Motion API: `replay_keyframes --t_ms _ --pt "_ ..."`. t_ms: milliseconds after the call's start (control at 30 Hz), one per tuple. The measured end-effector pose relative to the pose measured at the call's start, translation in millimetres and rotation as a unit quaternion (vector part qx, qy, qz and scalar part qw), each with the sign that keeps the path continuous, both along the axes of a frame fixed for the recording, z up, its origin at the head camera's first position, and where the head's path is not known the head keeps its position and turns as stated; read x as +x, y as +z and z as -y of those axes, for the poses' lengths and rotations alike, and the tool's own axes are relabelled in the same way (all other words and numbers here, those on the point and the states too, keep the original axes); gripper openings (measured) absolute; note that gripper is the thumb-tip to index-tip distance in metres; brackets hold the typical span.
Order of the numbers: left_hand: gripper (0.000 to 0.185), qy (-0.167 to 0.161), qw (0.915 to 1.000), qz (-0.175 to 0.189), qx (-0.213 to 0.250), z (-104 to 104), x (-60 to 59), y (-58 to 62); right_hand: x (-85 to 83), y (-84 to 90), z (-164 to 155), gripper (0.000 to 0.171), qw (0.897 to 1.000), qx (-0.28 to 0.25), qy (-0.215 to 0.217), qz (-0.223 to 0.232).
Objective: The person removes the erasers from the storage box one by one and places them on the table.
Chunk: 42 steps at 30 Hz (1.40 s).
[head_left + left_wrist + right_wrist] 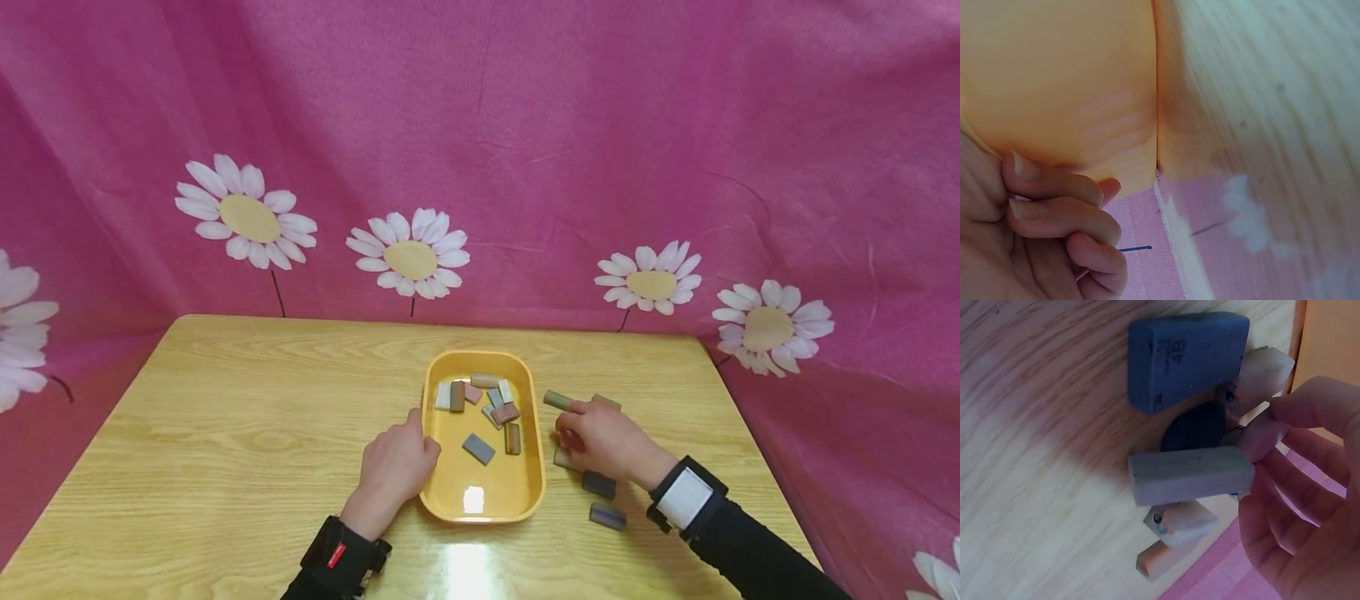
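The tray [498, 479] is gripped by the left hand [395, 460]. A block [1264, 435], partly hidden, seems pinched by the right hand [609, 439] for picking up; a careful lift is needed.

A yellow tray [502, 485] is being carried by the wood-grained surface [262, 433]; right of the tray, a dark block [598, 484], a purplish block [607, 517] and other small blocks [565, 459] are being supported.
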State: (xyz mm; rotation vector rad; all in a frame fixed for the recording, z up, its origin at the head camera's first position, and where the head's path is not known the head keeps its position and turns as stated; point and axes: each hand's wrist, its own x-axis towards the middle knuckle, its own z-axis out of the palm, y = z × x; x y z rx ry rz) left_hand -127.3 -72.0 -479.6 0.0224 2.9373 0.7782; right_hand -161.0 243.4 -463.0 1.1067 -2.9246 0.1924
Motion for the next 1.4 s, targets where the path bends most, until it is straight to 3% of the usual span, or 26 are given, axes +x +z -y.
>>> replay_keyframes --t_ms 233,467,633,833,1100,1267,1400 --pt "0.038 0.0 1.0 -0.004 -0.003 3.2 1.3 -0.2 -4.2 4.0 3.2 0.017 1.0 0.007 -0.002 0.003" --pt "0.038 0.004 1.0 -0.005 -0.003 6.3 1.9 -0.6 -19.4 27.8 16.5 0.033 0.999 -0.011 -0.031 0.002" --pt "0.041 0.006 1.0 0.002 0.001 7.0 2.1 0.0 -35.7 42.5 40.3 0.034 0.999 -0.023 -0.028 0.005" --pt "0.044 0.002 0.9999 -0.001 0.011 6.0 1.9 -1.4 -53.1 50.7 79.2 0.034 1.0 0.016 0.002 0.025" --pt "0.044 0.001 1.0 -0.003 0.0 4.6 -0.1 -2.2 -69.8 40.5 134.8 0.028 0.995 0.049 0.077 0.039" --pt "0.044 -0.004 0.9999 -0.011 -0.007 2.7 -0.3 -0.9 -71.4 29.3 162.5 0.044 0.987 0.121 0.071 0.073" --pt "0.039 -0.003 0.9998 -0.018 -0.011 2.9 -0.3 -1.5 -71.5 24.1 176.7 0.041 0.981 0.163 0.069 0.085"
